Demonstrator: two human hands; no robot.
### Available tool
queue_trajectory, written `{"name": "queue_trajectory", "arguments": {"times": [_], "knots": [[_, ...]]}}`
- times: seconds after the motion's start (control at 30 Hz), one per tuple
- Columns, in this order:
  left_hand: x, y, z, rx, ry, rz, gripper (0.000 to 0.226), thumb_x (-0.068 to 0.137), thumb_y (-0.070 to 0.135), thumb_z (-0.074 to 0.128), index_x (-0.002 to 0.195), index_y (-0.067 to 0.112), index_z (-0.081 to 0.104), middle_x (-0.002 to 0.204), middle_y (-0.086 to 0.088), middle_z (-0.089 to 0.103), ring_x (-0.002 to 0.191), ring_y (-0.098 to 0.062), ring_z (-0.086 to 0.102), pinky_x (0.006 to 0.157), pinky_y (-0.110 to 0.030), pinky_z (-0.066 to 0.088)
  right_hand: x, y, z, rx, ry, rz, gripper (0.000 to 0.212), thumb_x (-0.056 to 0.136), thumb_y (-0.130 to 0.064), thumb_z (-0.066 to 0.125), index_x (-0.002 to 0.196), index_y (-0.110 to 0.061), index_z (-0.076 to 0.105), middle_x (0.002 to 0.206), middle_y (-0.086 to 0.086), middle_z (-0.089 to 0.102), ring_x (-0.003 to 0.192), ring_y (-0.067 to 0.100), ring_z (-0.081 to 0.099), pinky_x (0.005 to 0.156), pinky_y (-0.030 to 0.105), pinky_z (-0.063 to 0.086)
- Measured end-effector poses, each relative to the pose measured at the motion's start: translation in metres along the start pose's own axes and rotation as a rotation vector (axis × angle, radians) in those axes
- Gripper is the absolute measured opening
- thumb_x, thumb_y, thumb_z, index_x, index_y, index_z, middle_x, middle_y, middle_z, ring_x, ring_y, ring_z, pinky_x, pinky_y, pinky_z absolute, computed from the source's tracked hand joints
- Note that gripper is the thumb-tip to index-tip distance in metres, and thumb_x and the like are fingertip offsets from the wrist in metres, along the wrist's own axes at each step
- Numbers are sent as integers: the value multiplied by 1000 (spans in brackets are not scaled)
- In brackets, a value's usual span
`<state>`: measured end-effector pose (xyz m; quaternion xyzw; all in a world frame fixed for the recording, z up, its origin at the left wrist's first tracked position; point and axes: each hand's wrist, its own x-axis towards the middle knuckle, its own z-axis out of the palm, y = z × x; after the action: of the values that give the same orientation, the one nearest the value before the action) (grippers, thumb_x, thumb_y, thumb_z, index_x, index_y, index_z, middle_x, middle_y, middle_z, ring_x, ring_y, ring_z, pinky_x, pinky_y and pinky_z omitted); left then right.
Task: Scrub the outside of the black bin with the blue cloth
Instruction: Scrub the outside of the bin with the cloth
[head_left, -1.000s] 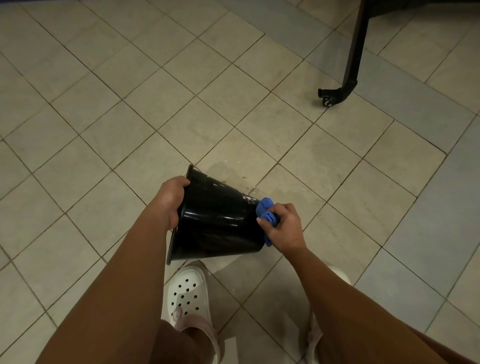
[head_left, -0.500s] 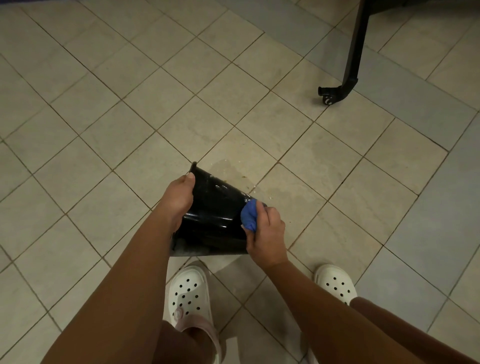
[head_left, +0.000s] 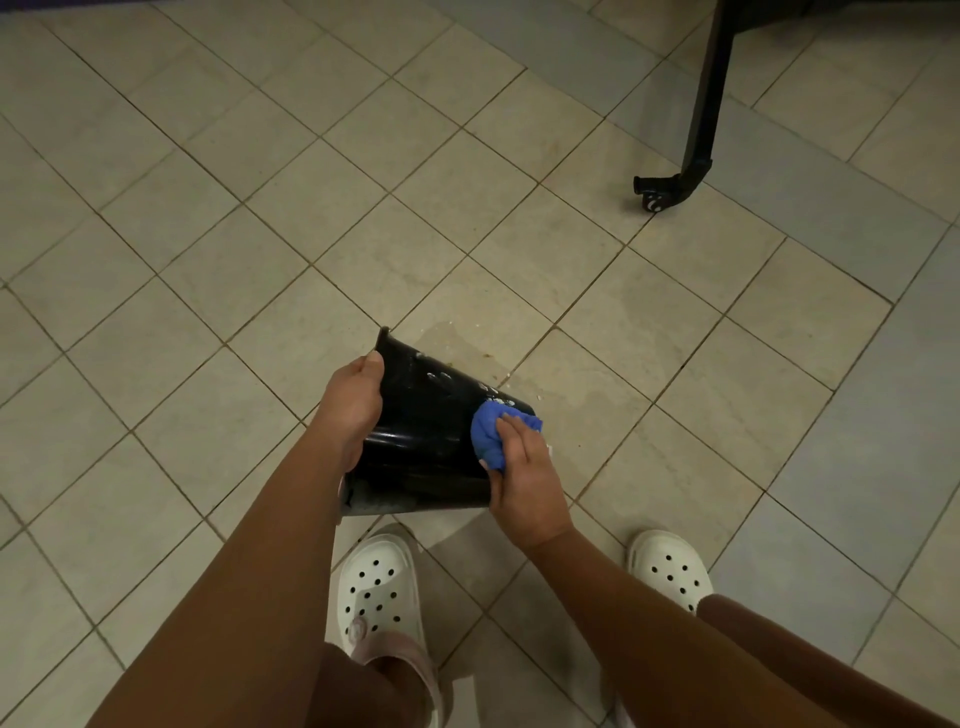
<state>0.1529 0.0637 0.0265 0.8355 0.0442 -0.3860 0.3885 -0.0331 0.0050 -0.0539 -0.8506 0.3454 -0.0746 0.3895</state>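
One floor (head_left: 208, 260) of matte square tiles lies under you. One wheeled black metal leg (head_left: 701, 104) stands at 1 o'clock. One glossy, tapered black bin (head_left: 426, 441) is tipped sideways just below centre. Two perforated white clogs (head_left: 376, 587) (head_left: 670, 566) sit at 6 o'clock. Your left hand (head_left: 350, 410) grips the bin's rim, and your right hand (head_left: 524, 483) clamps one crumpled blue cloth (head_left: 488, 431) against its wall at 3 o'clock.

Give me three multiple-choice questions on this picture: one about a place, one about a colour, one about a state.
1. Where on the black bin is the blue cloth? A) outer wall near the base B) inside the mouth C) on the rim
2. What colour are the clogs? A) white B) red C) black
3. How is the bin held? A) upright B) tipped sideways C) upside down
Answers: A, the right hand holds it there; A, both are white; B, the left hand grips its rim.
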Motion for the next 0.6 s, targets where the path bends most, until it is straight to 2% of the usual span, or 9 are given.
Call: {"name": "queue_trajectory", "arguments": {"times": [0.07,0.13,0.2,0.3,0.37,0.43,0.5,0.57,0.6], "knots": [[1,0,1,-9,6,8,39,105,39,30,106,16,61,99,-11,63,94,-26,59,84,-43,42,-2,3,-2,28,19,87,49,91,-11,55,136,-4,40,138,15,43,131,27,37,112,30,21],[1,0,1,0,12,14,40,105,39,30,105,15,62,98,-11,63,92,-25,59,79,-40,41,-7,2,-1,34,44,129,47,89,-9,57,133,-2,43,134,17,45,128,30,40,112,34,26],[1,-1,-1,7,15,18,40,106,39,30,107,14,61,97,-11,62,89,-24,58,70,-34,40,-12,0,2,22,34,75,47,87,-9,61,131,-1,46,132,18,48,126,32,43,110,41,31],[1,-2,-2,37,-4,27,39,106,37,29,109,14,59,97,-12,62,89,-25,59,64,-32,39,-9,-1,5,-18,-15,-77,50,82,-7,65,129,-2,48,134,18,49,129,31,42,111,40,20],[1,-2,-1,41,-3,33,39,106,37,28,111,14,59,98,-12,63,90,-25,60,64,-31,40,-2,-4,2,-54,-45,-135,52,82,-5,65,130,-1,47,134,18,49,129,30,41,111,41,18],[1,-2,-2,18,11,29,40,106,37,29,113,13,60,99,-13,64,90,-26,60,64,-31,40,4,-3,-1,-91,-32,-118,51,81,-4,65,129,-1,48,129,18,52,123,31,47,109,40,29],[0,-2,-2,8,19,26,39,106,36,29,111,13,60,99,-13,63,88,-24,60,63,-31,40,7,2,-7,-90,-8,5,48,81,-5,63,126,-2,49,122,17,53,113,30,50,101,39,42],[-1,0,-1,13,13,37,39,106,37,30,111,13,60,100,-12,63,91,-25,60,71,-34,42,4,9,-11,-104,20,59,46,80,-4,64,123,-2,51,116,16,53,107,30,51,92,42,49],[-1,1,-1,14,11,39,39,106,37,30,111,14,61,101,-12,64,93,-25,60,76,-36,43,1,10,-11,-106,21,42,45,79,-4,65,122,-1,51,115,16,54,106,30,51,92,42,49]]}}
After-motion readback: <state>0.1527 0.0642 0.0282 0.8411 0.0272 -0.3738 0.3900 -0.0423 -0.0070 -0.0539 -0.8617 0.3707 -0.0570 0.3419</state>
